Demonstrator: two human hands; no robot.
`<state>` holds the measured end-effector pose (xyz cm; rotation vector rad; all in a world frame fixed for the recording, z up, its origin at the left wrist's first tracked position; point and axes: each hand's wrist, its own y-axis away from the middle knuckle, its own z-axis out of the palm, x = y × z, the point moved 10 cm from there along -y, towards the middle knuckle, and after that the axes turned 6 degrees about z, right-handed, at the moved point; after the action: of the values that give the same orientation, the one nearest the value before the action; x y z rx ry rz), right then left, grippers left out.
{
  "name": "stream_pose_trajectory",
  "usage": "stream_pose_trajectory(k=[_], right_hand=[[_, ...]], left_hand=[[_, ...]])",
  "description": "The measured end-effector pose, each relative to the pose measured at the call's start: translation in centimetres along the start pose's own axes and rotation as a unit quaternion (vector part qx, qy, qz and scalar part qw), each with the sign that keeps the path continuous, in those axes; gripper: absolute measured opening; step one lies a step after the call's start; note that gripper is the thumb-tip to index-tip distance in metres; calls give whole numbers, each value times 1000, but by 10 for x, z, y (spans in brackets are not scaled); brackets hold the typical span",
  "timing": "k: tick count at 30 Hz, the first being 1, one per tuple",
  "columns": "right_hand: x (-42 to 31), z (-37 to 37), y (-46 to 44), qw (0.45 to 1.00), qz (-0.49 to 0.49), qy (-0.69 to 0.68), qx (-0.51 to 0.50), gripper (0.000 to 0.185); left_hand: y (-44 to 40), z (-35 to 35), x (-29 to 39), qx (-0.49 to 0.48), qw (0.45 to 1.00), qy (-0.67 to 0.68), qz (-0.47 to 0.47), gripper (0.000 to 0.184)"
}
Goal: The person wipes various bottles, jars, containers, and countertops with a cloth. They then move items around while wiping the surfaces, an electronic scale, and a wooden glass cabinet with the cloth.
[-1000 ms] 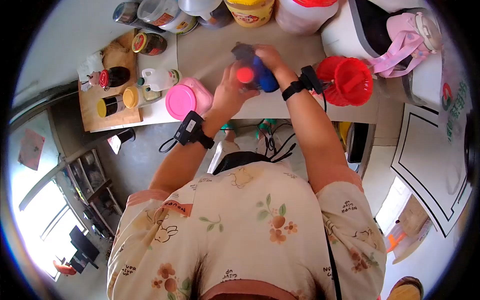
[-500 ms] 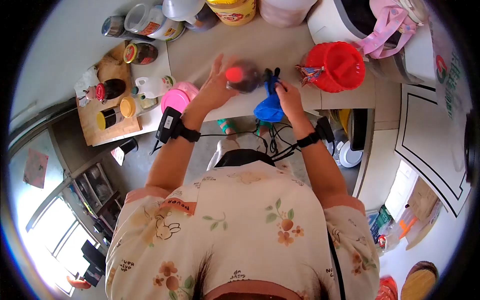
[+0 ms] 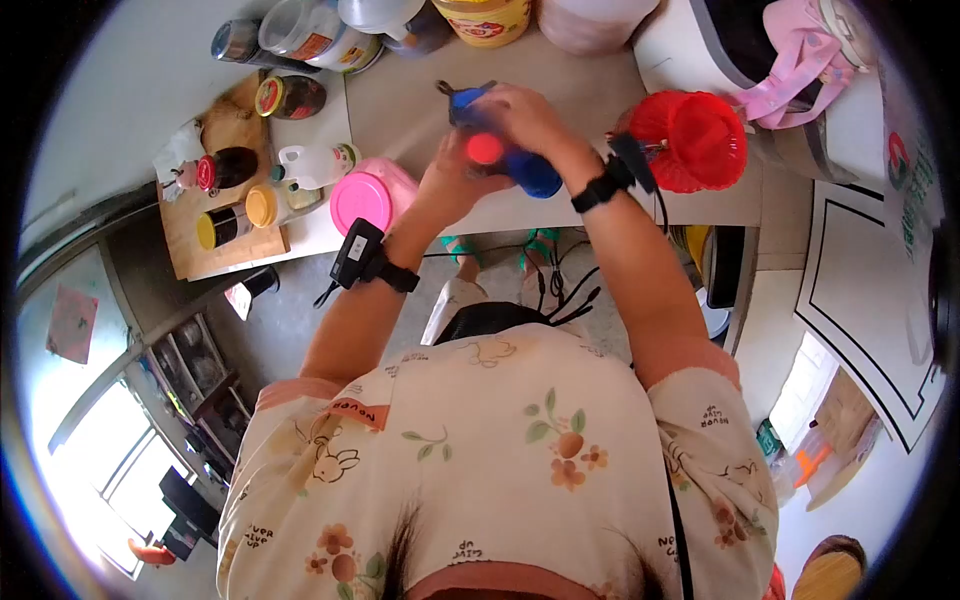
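A dark bottle with a red cap (image 3: pixel 485 148) is near the counter's front edge, its body mostly hidden by hands and cloth. My left hand (image 3: pixel 448 188) is closed around its left side. Against the far side of the bottle, my right hand (image 3: pixel 522 118) grips a blue cloth (image 3: pixel 536 174). One part of the cloth hangs toward me on the bottle's right; another, with dark straps, sticks out beyond my fingers at the far left. The right fingers are partly blurred. A pink-lidded tub (image 3: pixel 361 203) stands just left of my left hand.
A red basket (image 3: pixel 722 150) stands on the right. On the left, a wooden board (image 3: pixel 185 258) bears several jars, near a white jug (image 3: pixel 318 166). A yellow tub (image 3: pixel 487 22) and other containers line the back. The counter edge (image 3: pixel 650 212) runs in front of me.
My right hand has moved left and away from me, bringing the blue cloth from beside the bottle against it. My left hand has shifted slightly right and nearer, now closed around the bottle.
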<state>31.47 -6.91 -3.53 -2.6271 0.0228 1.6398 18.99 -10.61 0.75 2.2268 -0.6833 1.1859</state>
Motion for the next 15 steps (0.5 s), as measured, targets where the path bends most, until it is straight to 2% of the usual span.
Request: stream_pose_trajectory(k=[3,4,6,8,9,11,13,15], right_hand=[[35,18,-16,992,54,-75,-87,25],[25,13,-10,995,-14,-14,-103,25],[90,25,5,991,75,-76,-79,26],[122,13,26,985,169,-32,-4,27],[119,-4,55,973,219,42,61,28],[135,-4,107,946,277,139,92,29],[128,-2,124,956,262,107,77,29],[117,-11,125,956,252,76,129,27]], left_hand=[[1,-1,-2,12,999,-29,4,89],[2,-2,-3,14,999,-42,-6,91],[4,-1,-7,20,997,-68,-23,93],[6,-1,-11,35,995,-91,-34,93],[5,-3,-10,30,995,-87,-34,92],[2,-5,-6,18,996,-77,-30,89],[6,-10,-14,31,996,-61,-65,84],[20,-12,-28,45,993,-53,-100,81]])
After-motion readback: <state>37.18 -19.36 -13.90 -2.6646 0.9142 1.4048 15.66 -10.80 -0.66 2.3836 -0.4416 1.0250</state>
